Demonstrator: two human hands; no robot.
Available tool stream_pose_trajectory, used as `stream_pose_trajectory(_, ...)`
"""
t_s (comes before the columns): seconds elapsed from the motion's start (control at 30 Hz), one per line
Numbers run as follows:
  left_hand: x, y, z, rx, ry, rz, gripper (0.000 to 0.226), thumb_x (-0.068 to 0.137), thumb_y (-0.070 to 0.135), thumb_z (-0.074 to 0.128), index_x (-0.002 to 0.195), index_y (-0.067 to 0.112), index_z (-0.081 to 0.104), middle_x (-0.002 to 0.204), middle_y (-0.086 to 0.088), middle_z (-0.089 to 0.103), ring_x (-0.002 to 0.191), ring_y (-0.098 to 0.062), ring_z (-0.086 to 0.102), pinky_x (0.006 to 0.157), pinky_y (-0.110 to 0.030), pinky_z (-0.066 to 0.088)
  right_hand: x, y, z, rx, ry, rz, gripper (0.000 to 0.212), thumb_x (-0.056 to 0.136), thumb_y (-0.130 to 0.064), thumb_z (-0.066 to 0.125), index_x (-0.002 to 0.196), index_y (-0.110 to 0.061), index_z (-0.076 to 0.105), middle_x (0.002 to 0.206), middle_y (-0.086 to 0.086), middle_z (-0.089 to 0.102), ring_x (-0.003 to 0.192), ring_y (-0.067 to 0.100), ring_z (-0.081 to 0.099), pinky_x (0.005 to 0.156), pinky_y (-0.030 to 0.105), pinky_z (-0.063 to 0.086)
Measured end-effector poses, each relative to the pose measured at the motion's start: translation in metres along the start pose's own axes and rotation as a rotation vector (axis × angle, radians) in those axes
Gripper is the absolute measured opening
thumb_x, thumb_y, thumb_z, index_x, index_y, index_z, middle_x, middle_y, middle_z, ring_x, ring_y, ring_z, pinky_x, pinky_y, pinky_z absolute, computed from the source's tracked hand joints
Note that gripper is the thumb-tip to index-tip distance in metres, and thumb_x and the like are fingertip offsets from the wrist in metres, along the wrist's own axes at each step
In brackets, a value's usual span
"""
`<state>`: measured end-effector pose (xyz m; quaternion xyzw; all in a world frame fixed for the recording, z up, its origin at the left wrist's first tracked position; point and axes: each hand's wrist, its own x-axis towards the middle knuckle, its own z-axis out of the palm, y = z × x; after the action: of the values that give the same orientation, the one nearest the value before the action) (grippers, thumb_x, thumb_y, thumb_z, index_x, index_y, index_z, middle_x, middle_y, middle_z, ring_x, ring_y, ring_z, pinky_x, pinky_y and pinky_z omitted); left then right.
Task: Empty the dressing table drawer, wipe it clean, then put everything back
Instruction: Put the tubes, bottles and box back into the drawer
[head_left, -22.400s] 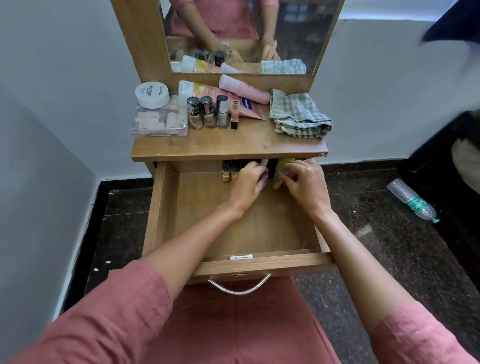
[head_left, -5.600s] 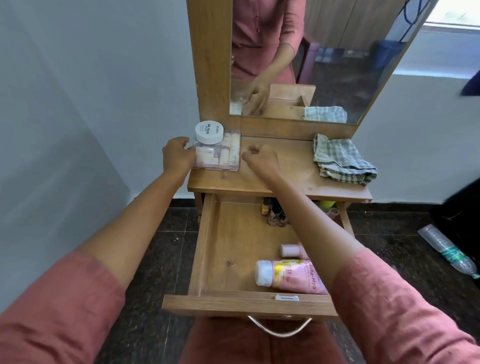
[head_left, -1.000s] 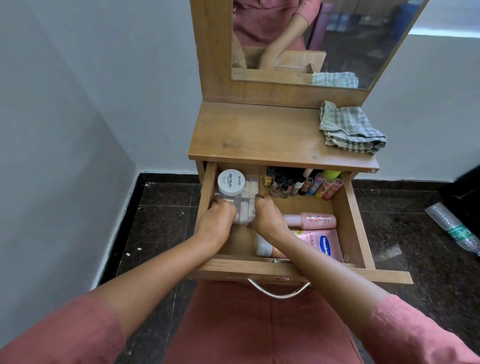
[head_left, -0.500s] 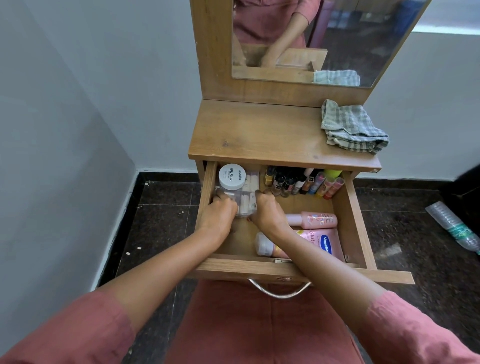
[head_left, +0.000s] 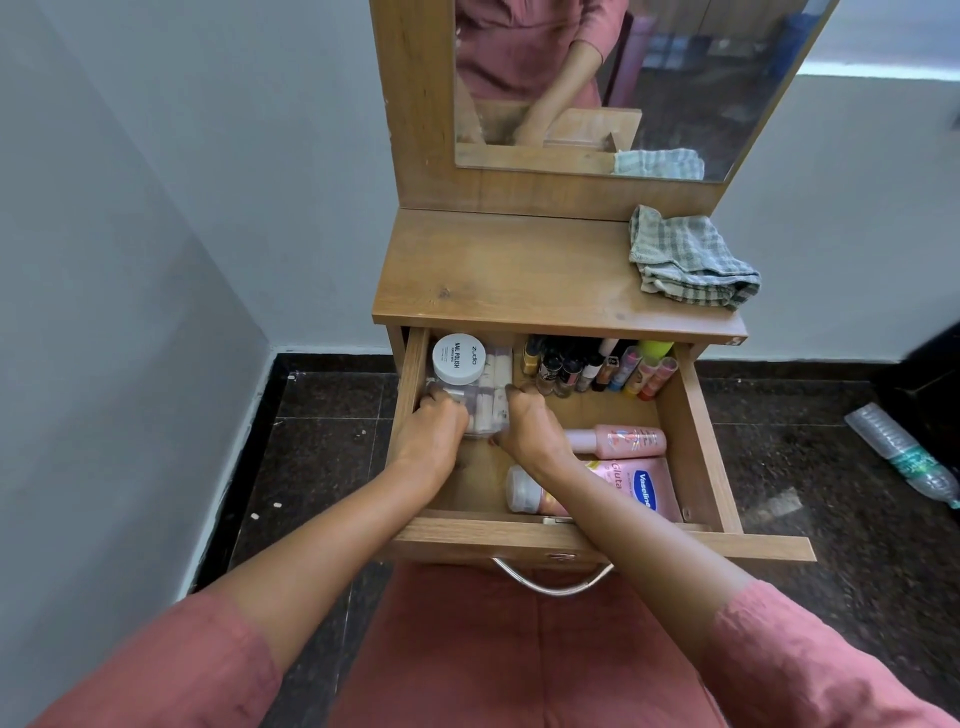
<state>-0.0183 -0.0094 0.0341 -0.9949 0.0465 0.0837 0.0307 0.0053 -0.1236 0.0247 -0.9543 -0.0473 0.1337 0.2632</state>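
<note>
Both hands grip the clear box (head_left: 491, 397) from its near end, left hand (head_left: 428, 441) at its left edge, right hand (head_left: 530, 428) at its right. It lies mid-frame in the drawer's (head_left: 698, 447) back-left corner, long axis pointing away.

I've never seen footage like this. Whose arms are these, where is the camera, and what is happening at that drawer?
There is no machine here. A person wears a wide-angle camera on the head, looking down, so you see their own two arms. The left hand and right hand grip a clear box with a white jar on top, at the back left of the open drawer. Also inside are small bottles in a row along the back and pink tubes on the right. A checked cloth lies on the tabletop above.
</note>
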Motion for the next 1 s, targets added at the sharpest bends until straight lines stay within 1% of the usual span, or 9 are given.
stream_pose_trajectory(0.2,-0.001,-0.004,-0.005,-0.141,0.035,-0.011,0.025,0.086,-0.011,0.043,0.105,-0.002,0.057,0.111,-0.018,0.055,0.101,-0.029,0.059,0.08,-0.03,0.048,-0.002,0.001,-0.005,0.017,-0.01,0.022,0.024,0.079,-0.006,0.066,0.099,0.004,0.059,0.105,0.02,0.063,0.097,0.035,0.061,0.076,0.034,0.048)
stream_pose_trajectory(0.27,-0.002,-0.005,-0.009,-0.232,0.041,-0.025,0.025,0.087,-0.011,0.041,0.102,-0.002,0.058,0.108,-0.017,0.057,0.098,-0.029,0.06,0.073,-0.028,0.045,-0.002,0.002,-0.007,0.014,0.001,0.023,0.018,0.08,-0.002,0.061,0.096,0.006,0.059,0.101,0.022,0.064,0.097,0.036,0.061,0.079,0.037,0.051)
stream_pose_trajectory(0.4,-0.008,-0.01,-0.018,-0.421,0.086,-0.079,0.014,0.088,-0.003,0.044,0.085,0.001,0.057,0.089,-0.014,0.058,0.076,-0.024,0.056,0.057,-0.026,0.038,-0.006,0.007,-0.014,0.085,0.027,0.031,0.026,0.083,0.001,0.056,0.108,0.003,0.06,0.109,0.021,0.065,0.102,0.033,0.062,0.087,0.04,0.051)
stream_pose_trajectory(0.53,-0.021,-0.014,-0.033,-0.571,0.174,-0.119,0.027,0.092,0.013,0.049,0.116,0.008,0.059,0.113,-0.011,0.064,0.1,-0.028,0.062,0.08,-0.036,0.049,-0.022,0.014,-0.029,0.131,0.071,0.007,0.018,0.085,-0.003,0.05,0.082,-0.012,0.064,0.093,0.011,0.066,0.089,0.026,0.061,0.077,0.032,0.049)
stream_pose_trajectory(0.63,-0.035,-0.02,-0.039,-0.693,0.196,-0.128,0.03,0.09,0.019,0.053,0.119,0.015,0.058,0.118,-0.005,0.064,0.104,-0.02,0.062,0.088,-0.035,0.051,-0.038,0.022,-0.047,0.192,0.1,-0.021,0.015,0.086,-0.006,0.055,0.095,-0.002,0.067,0.096,0.011,0.068,0.09,0.025,0.063,0.081,0.037,0.054)
stream_pose_trajectory(0.73,-0.051,-0.03,-0.039,-0.783,0.149,-0.08,0.029,0.088,0.019,0.056,0.116,0.018,0.061,0.115,0.002,0.064,0.098,-0.004,0.057,0.087,-0.018,0.044,-0.059,0.036,-0.067,0.23,0.137,-0.033,0.015,0.086,-0.007,0.06,0.097,-0.003,0.069,0.091,0.004,0.068,0.087,0.016,0.063,0.069,0.006,0.046)
stream_pose_trajectory(0.83,-0.07,-0.041,-0.034,-0.823,0.107,-0.026,0.022,0.086,0.02,0.059,0.108,0.021,0.065,0.104,0.014,0.063,0.088,0.009,0.053,0.079,-0.002,0.038,-0.083,0.061,-0.081,0.282,0.22,-0.003,0.012,0.084,-0.005,0.061,0.092,-0.005,0.071,0.088,0.001,0.071,0.077,0.006,0.063,0.066,0.003,0.044)
stream_pose_trajectory(0.93,-0.083,-0.049,-0.03,-0.892,0.078,-0.013,0.016,0.085,0.02,0.06,0.098,0.026,0.067,0.096,0.02,0.062,0.089,0.013,0.054,0.086,-0.007,0.041,-0.104,0.087,-0.088,0.257,0.32,0.04,0.013,0.083,-0.002,0.063,0.09,-0.004,0.072,0.082,0.0,0.067,0.065,-0.009,0.057,0.063,-0.006,0.038)
stream_pose_trajectory(1.0,-0.084,-0.052,-0.031,-0.891,0.052,0.011,0.014,0.084,0.023,0.06,0.096,0.026,0.068,0.102,0.017,0.063,0.097,0.007,0.055,0.093,-0.018,0.041,-0.116,0.102,-0.092,0.238,0.372,0.063,0.014,0.082,-0.001,0.063,0.09,-0.004,0.072,0.083,0.003,0.068,0.07,0.001,0.059,0.064,-0.008,0.036)
